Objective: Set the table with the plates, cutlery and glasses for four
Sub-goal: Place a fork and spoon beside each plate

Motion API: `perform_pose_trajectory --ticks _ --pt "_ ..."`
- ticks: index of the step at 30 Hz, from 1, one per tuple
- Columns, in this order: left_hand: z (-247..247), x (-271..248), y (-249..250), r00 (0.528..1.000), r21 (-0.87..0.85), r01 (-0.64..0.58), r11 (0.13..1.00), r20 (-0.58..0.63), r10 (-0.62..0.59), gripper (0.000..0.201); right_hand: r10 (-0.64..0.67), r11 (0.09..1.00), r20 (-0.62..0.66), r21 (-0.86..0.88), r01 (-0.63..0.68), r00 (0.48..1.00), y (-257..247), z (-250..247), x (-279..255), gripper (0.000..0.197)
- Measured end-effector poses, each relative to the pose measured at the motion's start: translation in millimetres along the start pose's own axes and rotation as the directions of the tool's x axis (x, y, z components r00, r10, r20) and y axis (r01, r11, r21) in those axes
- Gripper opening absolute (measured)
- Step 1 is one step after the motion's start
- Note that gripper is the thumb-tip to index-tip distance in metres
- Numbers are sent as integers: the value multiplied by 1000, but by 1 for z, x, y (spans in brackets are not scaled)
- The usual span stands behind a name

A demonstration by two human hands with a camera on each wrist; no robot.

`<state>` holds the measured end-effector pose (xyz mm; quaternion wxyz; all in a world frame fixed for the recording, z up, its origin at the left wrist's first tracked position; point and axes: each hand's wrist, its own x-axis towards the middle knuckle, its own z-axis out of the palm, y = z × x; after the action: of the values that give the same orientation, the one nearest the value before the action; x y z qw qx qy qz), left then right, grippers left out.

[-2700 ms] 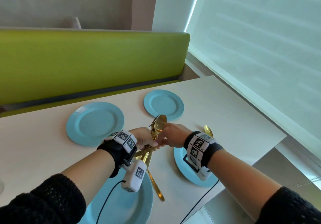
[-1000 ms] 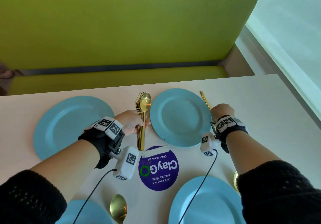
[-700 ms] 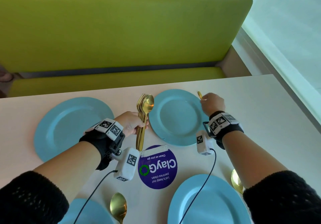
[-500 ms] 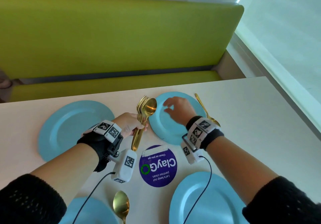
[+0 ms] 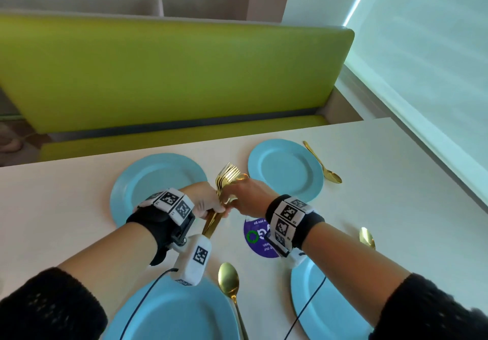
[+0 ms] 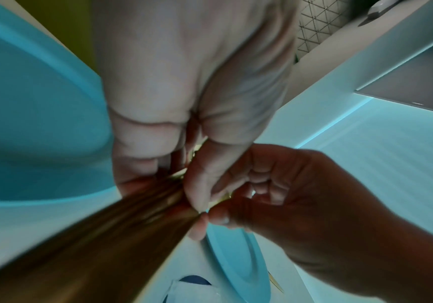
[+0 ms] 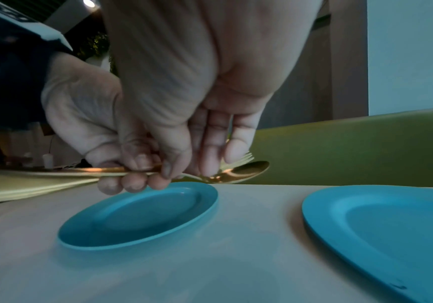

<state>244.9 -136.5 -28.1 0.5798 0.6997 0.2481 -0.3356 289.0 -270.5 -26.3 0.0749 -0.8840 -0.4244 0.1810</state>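
My left hand (image 5: 212, 206) grips a bundle of gold cutlery (image 5: 227, 178) above the table, fork tines pointing away between the two far plates. My right hand (image 5: 233, 198) meets it from the right and pinches a gold spoon (image 7: 244, 171) in that bundle. The handles (image 6: 106, 235) run back under my left wrist. Four light blue plates lie on the table: far left (image 5: 137, 181), far right (image 5: 285, 170), near left (image 5: 171, 313) and near right (image 5: 330, 302). A spoon (image 5: 323, 164) lies right of the far right plate.
One gold spoon (image 5: 229, 287) lies between the near plates and another (image 5: 367, 236) right of the near right plate. A round purple sticker (image 5: 257, 239) marks the table's middle. A green bench (image 5: 171, 75) stands behind the table and a window blind (image 5: 422, 62) on the right.
My right hand left a spoon beside the far right plate, swung back left to the bundle and now pinches a spoon in it. My left hand kept hold of the bundle.
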Motion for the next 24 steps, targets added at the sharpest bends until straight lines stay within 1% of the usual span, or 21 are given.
perform_pose_trajectory --ticks 3,6,9,11,13,15,16,18,19,20,22,24 --pt "-7 -7 -12 1000 1 -16 1000 8 16 13 21 1000 53 -14 -20 998 -15 -1 -1 22" --pt "-11 -14 -20 999 36 -29 999 28 28 17 66 998 131 -19 -64 989 -24 0 1 19" --pt "-15 -19 -26 998 81 -47 996 44 43 17 98 993 188 47 -108 977 -30 1 2 19" --pt "-18 -22 -28 998 96 -58 994 45 54 16 87 990 196 94 -107 977 -33 0 2 19" --pt "-21 -24 -29 997 103 -69 992 43 65 17 79 987 178 124 -102 981 -37 -1 2 16" --pt "-26 -23 -30 997 116 -74 990 21 72 16 81 989 148 114 -98 986 -38 -2 5 16" --pt "-30 -20 -31 997 135 -80 988 -11 83 13 89 990 143 95 -103 986 -38 -2 8 18" --pt "-42 -15 -36 986 179 -81 980 -132 105 9 112 991 147 63 -122 983 -38 -6 13 22" --pt "-48 -13 -38 975 170 -71 983 -197 105 9 132 989 140 47 -140 981 -37 -8 16 24" --pt "-55 -10 -40 963 129 -66 989 -250 97 11 164 985 122 28 -169 979 -35 -10 18 24" --pt "-68 -6 -45 947 -36 -63 997 -319 48 14 248 969 73 0 -248 966 -30 -12 24 24" --pt "-83 2 -52 924 -156 -64 986 -382 0 17 373 928 23 3 -373 928 -22 -11 32 20"
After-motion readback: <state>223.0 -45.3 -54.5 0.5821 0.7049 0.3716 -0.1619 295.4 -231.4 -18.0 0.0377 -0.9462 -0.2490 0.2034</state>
